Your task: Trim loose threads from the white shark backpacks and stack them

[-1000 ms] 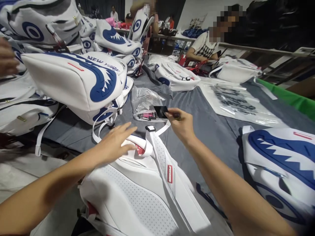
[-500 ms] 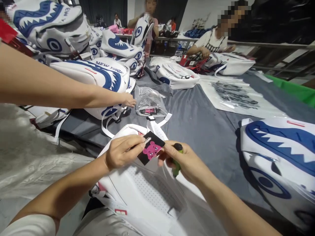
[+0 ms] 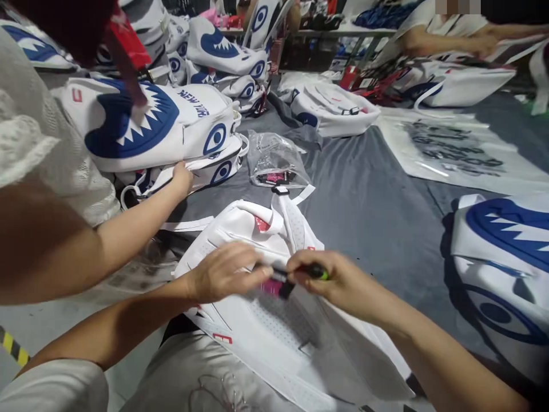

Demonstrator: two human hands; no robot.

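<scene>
A small black-and-pink card (image 3: pixel 274 287), blurred and tilted, is pinched between my two hands over a white backpack. My left hand (image 3: pixel 229 273) grips its left edge with thumb and fingers. At its right edge, my right hand (image 3: pixel 328 280) has fingers closed, and also holds a black-and-green tool (image 3: pixel 317 270) whose working end is hidden. Below them, the white backpack (image 3: pixel 240 229) lies across my lap and the table edge, with its strap (image 3: pixel 295 226) stretched away from me.
A clear plastic bag (image 3: pixel 277 154) with pink-and-black cards inside lies beyond the backpack. At left, a co-worker's hand (image 3: pixel 183 178) touches stacked shark-mouth backpacks (image 3: pixel 141 123). Another backpack (image 3: pixel 501 274) lies at right. Another person (image 3: pixel 446 34) works behind a printed plastic sheet (image 3: pixel 454 149).
The card has tipped from facing me to nearly edge-on between my hands. The co-worker's arm has drawn back left to the stacked backpacks. My view has shifted downward.
</scene>
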